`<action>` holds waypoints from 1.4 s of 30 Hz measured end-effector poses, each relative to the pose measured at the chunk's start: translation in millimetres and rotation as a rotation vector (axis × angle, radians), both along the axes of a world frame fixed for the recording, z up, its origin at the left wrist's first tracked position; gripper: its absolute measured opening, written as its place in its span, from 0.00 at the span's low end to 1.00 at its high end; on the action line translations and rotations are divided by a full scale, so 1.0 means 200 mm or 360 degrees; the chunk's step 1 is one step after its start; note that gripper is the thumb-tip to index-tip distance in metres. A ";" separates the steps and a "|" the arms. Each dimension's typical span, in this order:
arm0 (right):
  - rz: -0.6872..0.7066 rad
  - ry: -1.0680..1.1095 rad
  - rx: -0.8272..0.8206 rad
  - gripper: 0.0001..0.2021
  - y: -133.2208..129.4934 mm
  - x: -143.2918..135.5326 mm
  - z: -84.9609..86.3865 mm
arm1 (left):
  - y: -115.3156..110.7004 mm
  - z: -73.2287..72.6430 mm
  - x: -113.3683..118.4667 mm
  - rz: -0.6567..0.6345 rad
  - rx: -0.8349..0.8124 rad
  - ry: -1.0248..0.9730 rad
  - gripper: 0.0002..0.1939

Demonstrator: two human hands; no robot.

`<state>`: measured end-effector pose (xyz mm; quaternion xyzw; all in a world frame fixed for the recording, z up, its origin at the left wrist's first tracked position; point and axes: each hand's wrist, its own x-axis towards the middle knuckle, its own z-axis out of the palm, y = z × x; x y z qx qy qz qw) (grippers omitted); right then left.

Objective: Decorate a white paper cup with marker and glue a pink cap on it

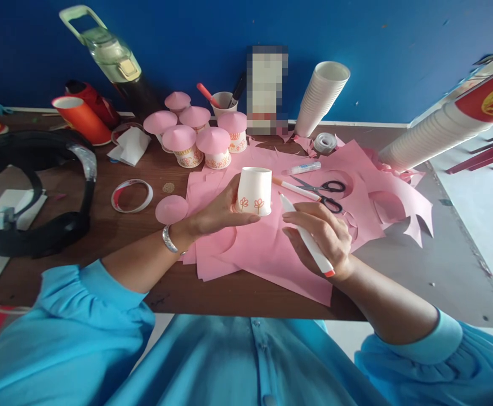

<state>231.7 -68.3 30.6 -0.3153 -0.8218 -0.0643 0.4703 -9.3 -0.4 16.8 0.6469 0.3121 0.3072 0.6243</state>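
Observation:
My left hand (216, 208) is wrapped round a small white paper cup (255, 186), held over pink paper sheets (263, 254). Two orange-red flowers are drawn near the cup's lower edge. Just to its right, my right hand (320, 231) grips a white marker (311, 245) with an orange end; its uncapped tip points at the cup but stays apart from it. Behind my right hand lie black-handled scissors (333, 194), a second marker (299, 189) and a clear tube (305, 168).
Several decorated cups with pink cone tops (214, 141) stand at the back. Nearby are a pen cup (224, 104), stacked white cups (322, 96) and a tall bottle (119, 67). A tape roll (132, 196), pink disc (171, 210) and black headset strap (35, 242) lie left.

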 end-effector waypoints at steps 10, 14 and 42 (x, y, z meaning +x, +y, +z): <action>-0.0049 0.0023 -0.0103 0.18 0.01 0.00 -0.01 | 0.02 0.03 0.04 -0.0084 -0.0032 -0.0192 0.37; -0.0018 -0.0013 -0.0113 0.16 0.01 -0.01 -0.02 | 0.00 0.07 0.04 -0.0186 -0.0022 -0.0159 0.37; 0.0202 -0.0071 -0.0006 0.13 -0.01 -0.03 0.01 | 0.02 -0.01 0.03 -0.0132 0.0209 0.0042 0.35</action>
